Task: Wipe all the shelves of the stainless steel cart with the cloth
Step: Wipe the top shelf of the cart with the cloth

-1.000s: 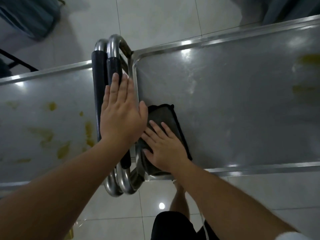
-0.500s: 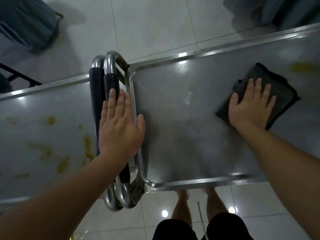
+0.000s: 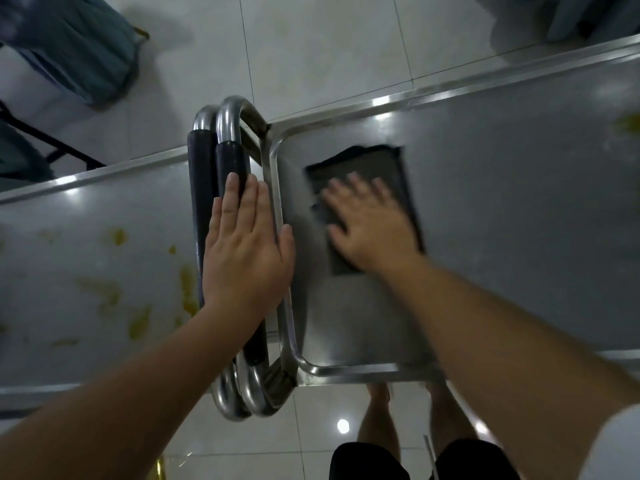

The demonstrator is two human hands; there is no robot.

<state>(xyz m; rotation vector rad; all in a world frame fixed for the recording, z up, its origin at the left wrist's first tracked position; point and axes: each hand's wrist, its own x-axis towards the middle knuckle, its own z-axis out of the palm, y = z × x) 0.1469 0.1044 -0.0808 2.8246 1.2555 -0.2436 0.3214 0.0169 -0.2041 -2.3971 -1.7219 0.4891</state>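
The top shelf [image 3: 502, 220] of a stainless steel cart fills the right half of the head view. A dark grey folded cloth [image 3: 374, 164] lies flat on it near the left rim. My right hand [image 3: 372, 225] presses flat on the cloth with fingers spread, blurred by motion. My left hand [image 3: 247, 252] rests flat with straight fingers on the black-sleeved cart handle [image 3: 230, 161]. A yellow smear [image 3: 628, 124] shows on the shelf at the far right edge.
A second steel cart shelf [image 3: 69, 244] on the left carries several yellow smears. Its handle [image 3: 201, 174] sits beside the first handle. White tiled floor [image 3: 311, 46] lies beyond. A blue-grey bag [image 3: 76, 53] sits at top left. My bare legs [image 3: 377, 414] stand below the cart.
My right hand slid the cloth from the shelf's right side back left toward the rim near the handle. My left hand stayed on the handle.
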